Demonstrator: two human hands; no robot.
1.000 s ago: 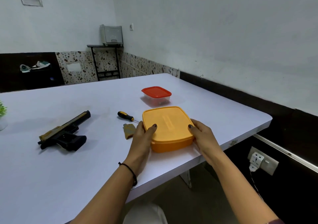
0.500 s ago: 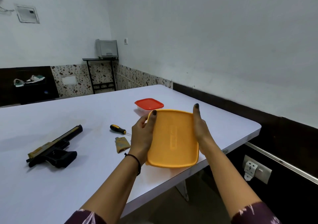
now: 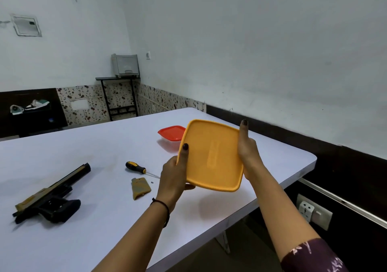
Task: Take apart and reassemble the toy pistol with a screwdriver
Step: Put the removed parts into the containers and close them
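both forearms reach over the white table [image 3: 83, 240], holding an orange container [image 3: 211, 156] tilted up, lid facing the camera. the left hand [image 3: 174, 175] grips its left rim, thumb on the lid, fingers curled behind. the right hand [image 3: 248, 148] clasps the right rim, thumb upright. the toy pistol [image 3: 50, 198] lies far left on the table, with the screwdriver [image 3: 136, 167] between it and the hands.

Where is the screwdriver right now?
Head view: the screwdriver lies on the table, left of centre, between the pistol and the left hand holding the orange box, with the loose grip panel just nearer the camera.
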